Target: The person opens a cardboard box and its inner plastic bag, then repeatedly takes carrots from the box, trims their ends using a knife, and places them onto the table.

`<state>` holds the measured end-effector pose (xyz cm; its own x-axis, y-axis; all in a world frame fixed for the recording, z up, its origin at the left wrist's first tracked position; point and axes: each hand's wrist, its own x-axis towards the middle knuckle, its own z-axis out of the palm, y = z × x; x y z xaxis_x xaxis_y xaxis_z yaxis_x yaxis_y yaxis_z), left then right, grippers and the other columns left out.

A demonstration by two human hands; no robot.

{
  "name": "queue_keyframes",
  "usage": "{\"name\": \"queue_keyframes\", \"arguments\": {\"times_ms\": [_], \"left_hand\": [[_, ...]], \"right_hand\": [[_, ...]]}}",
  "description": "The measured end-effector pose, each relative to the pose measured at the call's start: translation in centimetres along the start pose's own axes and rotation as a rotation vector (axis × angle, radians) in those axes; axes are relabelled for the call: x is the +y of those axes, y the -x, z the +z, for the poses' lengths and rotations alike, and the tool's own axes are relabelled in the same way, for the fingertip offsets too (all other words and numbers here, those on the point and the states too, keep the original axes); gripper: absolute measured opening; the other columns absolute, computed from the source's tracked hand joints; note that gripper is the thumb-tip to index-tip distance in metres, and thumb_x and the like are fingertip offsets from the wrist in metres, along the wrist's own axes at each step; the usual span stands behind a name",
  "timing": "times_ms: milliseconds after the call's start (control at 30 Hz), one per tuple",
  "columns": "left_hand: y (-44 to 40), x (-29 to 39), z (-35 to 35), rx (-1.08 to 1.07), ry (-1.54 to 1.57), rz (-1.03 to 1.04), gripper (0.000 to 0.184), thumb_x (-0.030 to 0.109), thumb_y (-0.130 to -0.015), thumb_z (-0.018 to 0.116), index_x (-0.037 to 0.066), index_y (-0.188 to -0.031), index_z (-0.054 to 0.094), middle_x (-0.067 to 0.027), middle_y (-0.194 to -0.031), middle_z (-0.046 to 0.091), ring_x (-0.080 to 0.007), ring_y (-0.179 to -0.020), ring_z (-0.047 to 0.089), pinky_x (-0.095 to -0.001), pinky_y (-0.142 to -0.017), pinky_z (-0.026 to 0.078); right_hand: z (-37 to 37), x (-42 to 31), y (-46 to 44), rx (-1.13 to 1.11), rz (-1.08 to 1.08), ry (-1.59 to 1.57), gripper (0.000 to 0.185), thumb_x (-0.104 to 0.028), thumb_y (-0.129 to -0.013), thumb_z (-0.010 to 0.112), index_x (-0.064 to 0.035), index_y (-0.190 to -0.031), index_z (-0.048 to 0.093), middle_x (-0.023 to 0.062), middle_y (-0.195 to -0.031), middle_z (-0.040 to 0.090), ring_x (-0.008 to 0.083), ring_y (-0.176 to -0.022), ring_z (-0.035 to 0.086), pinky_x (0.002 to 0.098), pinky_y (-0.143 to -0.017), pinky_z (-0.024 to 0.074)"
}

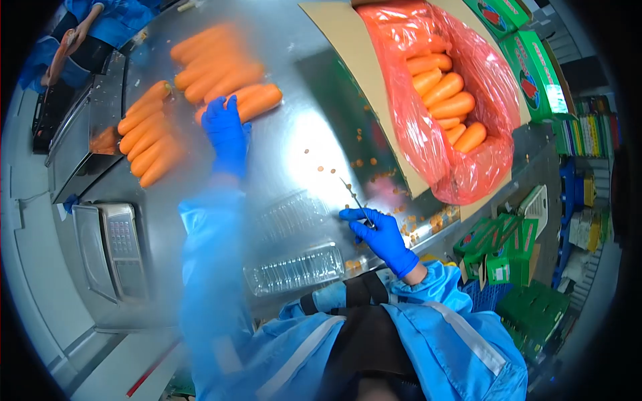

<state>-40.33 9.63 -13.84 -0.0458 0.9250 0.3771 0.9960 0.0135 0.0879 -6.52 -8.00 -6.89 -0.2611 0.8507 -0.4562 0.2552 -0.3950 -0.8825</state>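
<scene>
My left hand (226,134), in a blue glove, reaches over the steel table (281,154) and rests at the near carrots (257,101) of the upper pile. Its fingers are bent around the end of a carrot. My right hand (374,234), also gloved in blue, is closed around the handle of a thin dark knife (358,200), whose blade points up and away over small carrot slices. A second group of carrots (146,144) lies left of my left hand. An empty clear plastic tray (294,269) sits near my body.
A cardboard box (364,87) lined with red plastic (461,180) holds several carrots at the right. A scale (124,247) stands at the left. Green cartons (535,73) are at the right. Another person's arm (83,27) shows at the upper left.
</scene>
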Motion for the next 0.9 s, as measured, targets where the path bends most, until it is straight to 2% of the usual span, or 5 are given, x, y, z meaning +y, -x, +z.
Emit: {"name": "queue_keyframes", "arguments": {"times_ms": [133, 433, 500, 667, 900], "left_hand": [[7.7, 1.3, -4.1, -0.211, 0.587, -0.103, 0.047, 0.024, -0.072, 0.082, 0.008, -0.112, 0.064, -0.0116, -0.103, 0.064, -0.0302, -0.098, 0.061, -0.0400, -0.085, 0.049], [15.2, 2.5, -8.3, -0.436, 0.467, -0.074, 0.016, 0.008, -0.074, 0.072, 0.004, -0.090, 0.071, -0.0137, -0.086, 0.070, -0.0251, -0.077, 0.066, -0.0344, -0.068, 0.052], [14.6, 2.0, -8.4, -0.457, 0.426, -0.164, 0.018, 0.007, -0.074, 0.073, 0.004, -0.091, 0.071, -0.0135, -0.083, 0.069, -0.0239, -0.075, 0.066, -0.0339, -0.069, 0.052], [19.0, -6.7, 1.1, -0.296, 0.294, -0.032, 0.024, 0.004, -0.072, 0.075, 0.004, -0.096, 0.070, -0.0135, -0.089, 0.069, -0.0251, -0.080, 0.066, -0.0349, -0.073, 0.052], [9.5, 6.4, -9.0, -0.233, 0.404, -0.024, 0.048, 0.000, -0.075, 0.074, 0.006, -0.121, 0.062, -0.0131, -0.114, 0.065, -0.0265, -0.107, 0.061, -0.0347, -0.096, 0.046]], "right_hand": [[-0.5, 0.7, 0.7, -0.022, 0.034, -0.025, 0.027, -0.013, -0.092, 0.063, -0.0085, -0.118, 0.068, 0.0030, -0.100, 0.072, 0.0084, -0.071, 0.061, 0.0248, -0.066, 0.0522], [-0.6, 0.9, 1.8, -0.196, -0.130, 0.201, 0.029, -0.019, -0.094, 0.061, -0.0114, -0.120, 0.067, 0.0054, -0.100, 0.072, 0.0118, -0.081, 0.068, 0.0280, -0.070, 0.0556], [-1.0, 2.5, 2.0, -0.121, -0.350, 0.317, 0.029, -0.022, -0.093, 0.062, -0.0134, -0.121, 0.067, 0.0082, -0.103, 0.072, 0.0148, -0.076, 0.070, 0.0275, -0.068, 0.0561], [-4.5, 0.9, 4.8, -0.180, -0.122, 0.119, 0.029, -0.024, -0.092, 0.064, -0.0140, -0.119, 0.068, 0.0083, -0.100, 0.072, 0.0156, -0.073, 0.069, 0.0286, -0.069, 0.0550], [-15.7, -4.9, 6.3, 0.036, -0.286, 0.020, 0.026, -0.022, -0.086, 0.070, -0.0145, -0.112, 0.072, 0.0081, -0.094, 0.072, 0.0195, -0.079, 0.069, 0.0315, -0.072, 0.0542]]}}
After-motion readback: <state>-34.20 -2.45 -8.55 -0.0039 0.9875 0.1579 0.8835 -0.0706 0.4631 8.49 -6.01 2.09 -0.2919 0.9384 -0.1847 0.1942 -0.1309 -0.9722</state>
